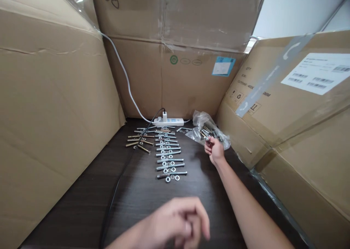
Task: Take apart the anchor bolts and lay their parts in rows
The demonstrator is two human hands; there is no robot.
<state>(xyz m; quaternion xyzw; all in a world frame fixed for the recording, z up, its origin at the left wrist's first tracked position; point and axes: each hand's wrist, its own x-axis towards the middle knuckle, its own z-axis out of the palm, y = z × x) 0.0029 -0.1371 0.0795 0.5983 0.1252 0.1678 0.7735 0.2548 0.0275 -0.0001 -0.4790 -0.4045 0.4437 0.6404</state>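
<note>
My right hand (214, 151) reaches to the near edge of a clear plastic bag (197, 118), its fingers closed in a pinch. Whatever sits between those fingertips is too small to name. Inside the bag lie loose metal bolts (209, 129). Closer to me, my left hand (179, 220) hovers over the dark table, slightly blurred. Its fingers are loosely bent, the index apart from the others, and nothing shows in them. Ahead of it runs a column of silver bolts (172, 160), with nuts (167, 179) and washers (177, 177) set beside them.
Brass-coloured bolts (144, 148) lie left of the column. A white power strip (175, 122) stands at the back. A black cable (117, 185) crosses the dark table (136, 205) toward me. Cardboard boxes (62, 96) wall the left, back and right.
</note>
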